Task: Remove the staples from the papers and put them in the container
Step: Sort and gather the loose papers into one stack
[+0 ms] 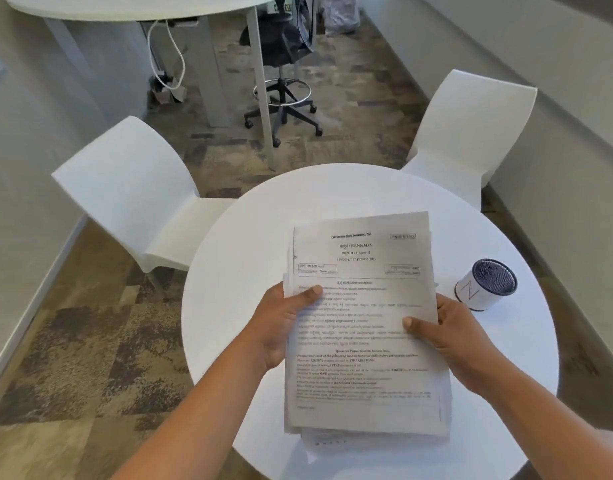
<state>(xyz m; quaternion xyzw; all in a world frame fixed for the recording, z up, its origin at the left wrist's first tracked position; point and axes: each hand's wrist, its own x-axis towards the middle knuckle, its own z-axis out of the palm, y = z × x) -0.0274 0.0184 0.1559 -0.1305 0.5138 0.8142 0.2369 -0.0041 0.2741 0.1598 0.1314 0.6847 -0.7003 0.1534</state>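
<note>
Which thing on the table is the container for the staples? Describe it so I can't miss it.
On the round white table, look right of the papers held in both hands. The container is a small cylindrical cup, the only object standing on the tabletop: dark mesh inside, white label wrapped around it.

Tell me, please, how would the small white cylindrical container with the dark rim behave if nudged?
The small white cylindrical container with the dark rim stands upright and open on the round white table, so it would probably slide. It looks light, so a high push might tip it; on its side, it would likely roll.
</note>
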